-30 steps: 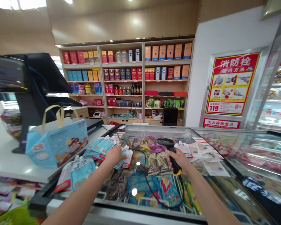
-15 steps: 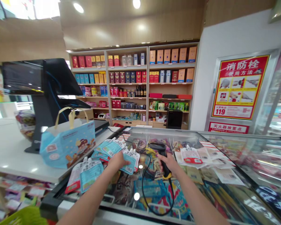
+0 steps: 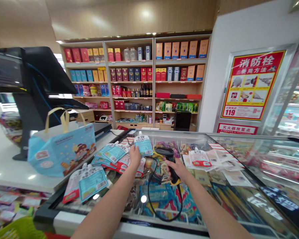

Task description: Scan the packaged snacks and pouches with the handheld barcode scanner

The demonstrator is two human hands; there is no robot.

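Note:
My left hand point(image 3: 135, 156) is closed on the lower left side of a blue spouted drink pouch point(image 3: 143, 145), held up off the freezer's glass with its printed front towards me. My right hand point(image 3: 175, 170) grips the handle of a black barcode scanner point(image 3: 165, 152), whose head points left, close to the pouch. The scanner's cable point(image 3: 149, 199) loops down over the glass. Below and left of my left hand lies a pile of blue and red pouches point(image 3: 114, 153). Nearer to me, a blue pouch point(image 3: 93, 182) overlaps a red and white one point(image 3: 71, 187).
A blue shopping bag point(image 3: 64, 149) stands on the white counter point(image 3: 5, 172) by a black monitor stand point(image 3: 30, 109). On the glass at right lie a red pouch point(image 3: 199, 158) and white packets point(image 3: 220, 156). A green basket point(image 3: 20, 229) sits at lower left.
My left hand has lifted a blue pouch from the pile and brought it up and right, towards the scanner. My right hand still holds the scanner in nearly the same place. The view has shifted slightly.

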